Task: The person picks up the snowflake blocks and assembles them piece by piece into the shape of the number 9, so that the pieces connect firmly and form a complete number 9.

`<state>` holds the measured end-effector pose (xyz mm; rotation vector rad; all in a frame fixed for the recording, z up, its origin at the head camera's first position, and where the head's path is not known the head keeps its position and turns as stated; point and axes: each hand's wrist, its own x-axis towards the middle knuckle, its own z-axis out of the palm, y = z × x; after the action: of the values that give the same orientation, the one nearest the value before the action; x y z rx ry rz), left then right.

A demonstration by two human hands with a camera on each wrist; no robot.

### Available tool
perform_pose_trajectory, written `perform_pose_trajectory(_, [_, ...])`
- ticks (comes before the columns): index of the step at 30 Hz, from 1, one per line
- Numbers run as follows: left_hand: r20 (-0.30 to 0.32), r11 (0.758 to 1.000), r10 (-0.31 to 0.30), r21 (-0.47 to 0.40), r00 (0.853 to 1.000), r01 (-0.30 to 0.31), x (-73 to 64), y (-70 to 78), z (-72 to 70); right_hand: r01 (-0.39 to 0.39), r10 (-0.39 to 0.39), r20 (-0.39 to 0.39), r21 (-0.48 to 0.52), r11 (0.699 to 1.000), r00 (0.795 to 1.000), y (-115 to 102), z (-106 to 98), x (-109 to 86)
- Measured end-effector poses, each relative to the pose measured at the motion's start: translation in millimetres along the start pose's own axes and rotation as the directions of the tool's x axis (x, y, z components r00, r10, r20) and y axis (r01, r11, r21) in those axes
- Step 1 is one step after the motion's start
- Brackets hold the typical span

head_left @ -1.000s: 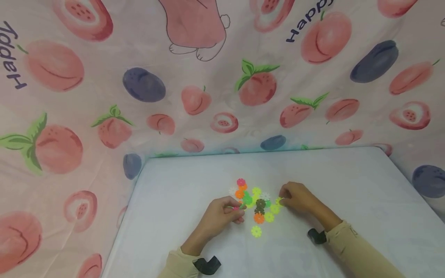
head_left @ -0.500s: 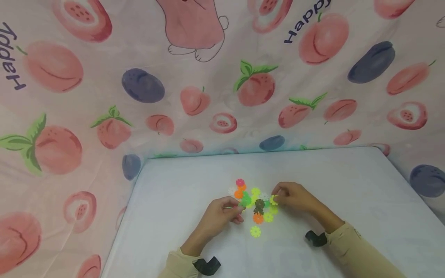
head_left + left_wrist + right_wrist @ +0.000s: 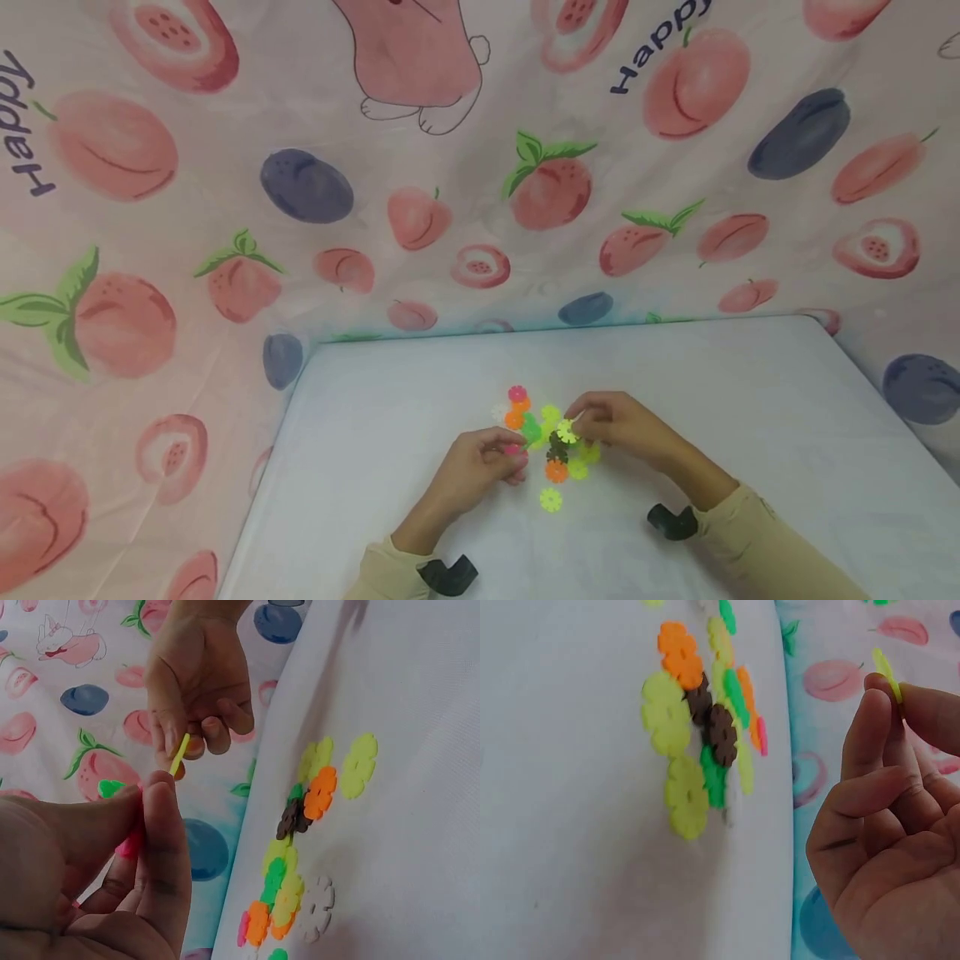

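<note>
The person's left sleeve (image 3: 386, 573) and right sleeve (image 3: 765, 542): matching beige cloth, lightly wrinkled, each ending near the wrist. Left fitting (image 3: 448, 577) and right fitting (image 3: 672, 523): black, bent, elbow-shaped pieces, one at each sleeve's end. Left hand (image 3: 476, 465) and right hand (image 3: 618, 427): bare.

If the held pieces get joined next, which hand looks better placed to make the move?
Probably the right hand: it pinches one yellow disc by its edge, mostly exposed, while the left hand holds a pink piece and a green piece, partly hidden in its grip.
</note>
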<state>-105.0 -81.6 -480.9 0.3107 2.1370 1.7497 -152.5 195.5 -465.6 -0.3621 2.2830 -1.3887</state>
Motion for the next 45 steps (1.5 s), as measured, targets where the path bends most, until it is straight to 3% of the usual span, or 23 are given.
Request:
perform_pose_trajectory(18, [0.019, 0.999, -0.022, -0.045, 1.0, 0.023, -2.1, 6.4, 4.2, 0.025, -0.025, -0.006, 0.015, 1.0, 1.0, -27.7, 13.2, -10.9])
perform_pose_trajectory(29, [0.025, 1.0, 0.011, 0.027, 1.0, -0.011, -3.3, 6.0, 2.7, 0.049, -0.049, 0.02, 0.01, 0.999, 0.999, -26.9, 19.1, -9.9])
perform_pose_trajectory(45, [-0.067, 0.987, 0.063, 0.152, 0.996, -0.052, -5.0, 15.6, 5.1, 0.131, -0.132, 0.04, 0.031, 0.991, 0.99, -28.8, 22.0, -10.1])
